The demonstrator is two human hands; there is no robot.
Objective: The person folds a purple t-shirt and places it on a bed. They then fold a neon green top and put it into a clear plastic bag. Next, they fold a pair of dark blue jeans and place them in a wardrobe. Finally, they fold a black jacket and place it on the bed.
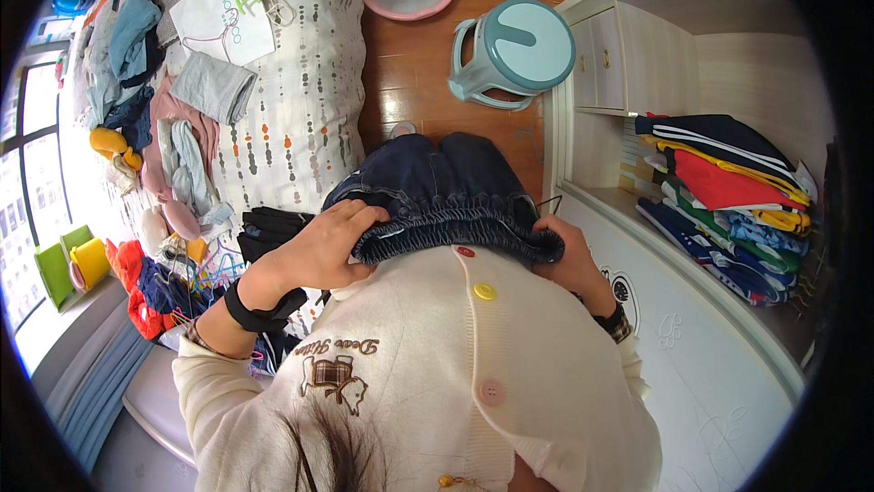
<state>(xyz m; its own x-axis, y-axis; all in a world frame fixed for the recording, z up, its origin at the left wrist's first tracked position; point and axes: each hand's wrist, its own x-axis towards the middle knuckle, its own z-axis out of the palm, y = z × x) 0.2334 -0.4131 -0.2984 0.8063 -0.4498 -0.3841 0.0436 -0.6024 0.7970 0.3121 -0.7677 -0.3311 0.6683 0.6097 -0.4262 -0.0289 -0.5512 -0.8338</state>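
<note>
A pair of dark blue jeans (446,184) with a gathered elastic waistband is held up in front of my cream cardigan (410,346). At the left end of the waistband my left hand (332,239) is closed, thumb on the near side. My right hand (572,260) grips the opposite end, its fingers partly hidden behind the cloth. The waistband is stretched sideways between both hands, and the legs hang away toward the floor. A thin dark wire hook sticks out beside my right hand; what it belongs to is hidden.
Left is a bed (300,82) with scattered clothes, folded grey cloth (214,87) and black folded clothes (264,235). Ahead stand a pink basin (408,14) and a blue-white stool (528,41). To the right, an open wardrobe (628,55) holds stacked clothes (733,182).
</note>
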